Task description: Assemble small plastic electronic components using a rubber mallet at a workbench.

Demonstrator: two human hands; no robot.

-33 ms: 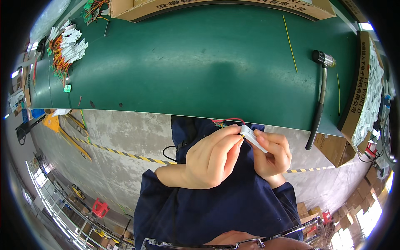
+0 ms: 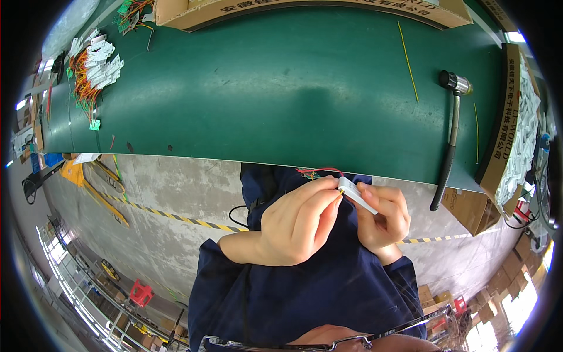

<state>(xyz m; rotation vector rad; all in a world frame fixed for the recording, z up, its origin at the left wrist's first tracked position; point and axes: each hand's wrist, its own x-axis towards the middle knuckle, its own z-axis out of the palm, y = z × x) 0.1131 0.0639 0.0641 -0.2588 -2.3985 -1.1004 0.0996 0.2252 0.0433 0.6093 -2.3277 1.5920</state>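
Just off the near table edge, both hands meet at a small white plastic casing (image 2: pixel 357 194). My right hand (image 2: pixel 384 214) pinches it along its side, thumb and fingers closed. At the casing's left end, my left hand (image 2: pixel 302 220) is closed in a pinch on thin wires (image 2: pixel 342 192), yellow and dark where they show. Its fingertips touch the casing or nearly so; which, I cannot tell. A red wire (image 2: pixel 329 169) arches behind the left fingertips, beside a partly hidden bit of green board (image 2: pixel 307 173) over my lap.
On the green table (image 2: pixel 264 100) lie a rubber-headed hammer (image 2: pixel 453 129), its handle over the near edge, and a yellow wire (image 2: pixel 409 61). White parts with orange wires (image 2: pixel 97 67) are heaped left. A carton (image 2: pixel 507 126) of white pieces stands right, another carton (image 2: pixel 316 7) at the back.
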